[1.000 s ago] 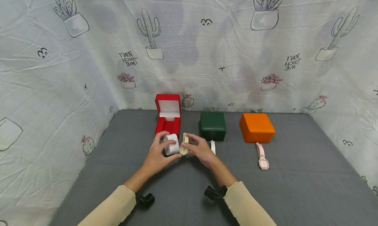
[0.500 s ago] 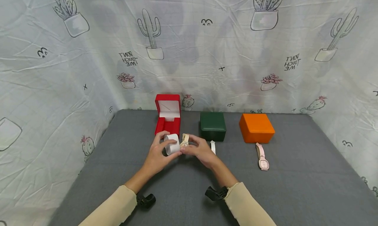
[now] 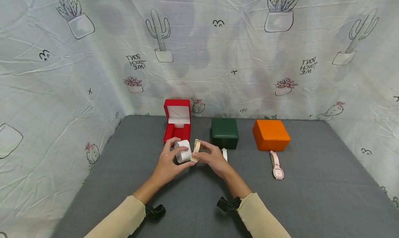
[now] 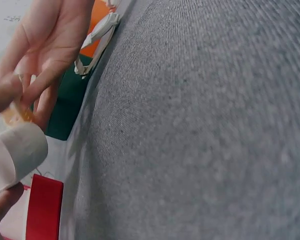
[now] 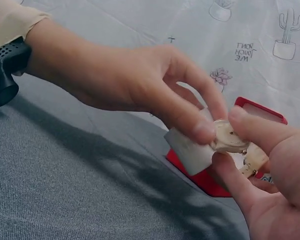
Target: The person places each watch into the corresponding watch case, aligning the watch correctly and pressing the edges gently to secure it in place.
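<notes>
My left hand [image 3: 166,165] grips a white watch cushion [image 3: 183,151], a short hollow roll, between thumb and fingers. Facing it, my right hand [image 3: 215,159] pinches a cream wristwatch [image 3: 196,148] with its strap curved. Cushion and watch are side by side above the table. In the right wrist view, the round watch face [image 5: 231,136] tilts up between my right thumb and fingers, and the left thumb tip is right at its case edge. Part of the strap is hidden behind the right fingers. Just beyond the hands, a red watch box [image 3: 169,134] stands with its lid raised.
A closed green box [image 3: 224,132] and a closed orange box [image 3: 271,135] stand in line with the red one. A white-strapped watch [image 3: 224,154] lies before the green box, partly behind my right hand. Before the orange box lies a pink watch [image 3: 277,168]. Grey cloth [image 3: 193,203] covers the table.
The cream watch has turned in my right fingers: its face came into view half a second ago and now shows side-on. My left hand and the cushion have shifted slightly right.
</notes>
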Motion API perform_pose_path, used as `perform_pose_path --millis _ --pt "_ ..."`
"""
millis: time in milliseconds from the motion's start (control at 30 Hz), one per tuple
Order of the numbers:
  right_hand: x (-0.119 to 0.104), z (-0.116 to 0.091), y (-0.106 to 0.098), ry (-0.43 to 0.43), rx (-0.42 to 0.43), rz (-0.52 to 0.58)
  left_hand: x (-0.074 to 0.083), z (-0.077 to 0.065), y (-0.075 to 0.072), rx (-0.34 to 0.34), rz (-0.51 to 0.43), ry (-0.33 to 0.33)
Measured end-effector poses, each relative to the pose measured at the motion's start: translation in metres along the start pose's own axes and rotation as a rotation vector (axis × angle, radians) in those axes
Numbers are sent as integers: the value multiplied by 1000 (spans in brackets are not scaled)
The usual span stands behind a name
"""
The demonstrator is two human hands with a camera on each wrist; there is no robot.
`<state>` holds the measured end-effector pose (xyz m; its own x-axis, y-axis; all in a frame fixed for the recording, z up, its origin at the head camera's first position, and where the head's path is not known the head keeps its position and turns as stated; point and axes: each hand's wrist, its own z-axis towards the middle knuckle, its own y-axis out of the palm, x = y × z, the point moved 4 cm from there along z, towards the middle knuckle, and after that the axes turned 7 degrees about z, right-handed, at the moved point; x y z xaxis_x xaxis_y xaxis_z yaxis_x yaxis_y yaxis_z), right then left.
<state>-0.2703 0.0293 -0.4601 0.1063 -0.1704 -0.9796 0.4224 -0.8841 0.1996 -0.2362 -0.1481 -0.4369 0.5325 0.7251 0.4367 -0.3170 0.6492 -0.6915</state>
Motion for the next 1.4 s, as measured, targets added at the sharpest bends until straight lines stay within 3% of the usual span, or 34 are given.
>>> perform_pose_path --millis 333,500,833,1133,1400 --pt "-4 -3 3 -7 -101 -74 -3 1 -1 36 37 -28" --pt "-3 -3 3 7 -94 -5 0 3 -2 37 35 -32" --pt "-5 -2 0 20 4 172 7 8 -4 31 31 -49" --pt "-8 -1 -9 92 -8 308 6 19 -14 119 -131 10" --pt "-12 -6 -10 131 -91 368 18 29 -11 97 -179 9"
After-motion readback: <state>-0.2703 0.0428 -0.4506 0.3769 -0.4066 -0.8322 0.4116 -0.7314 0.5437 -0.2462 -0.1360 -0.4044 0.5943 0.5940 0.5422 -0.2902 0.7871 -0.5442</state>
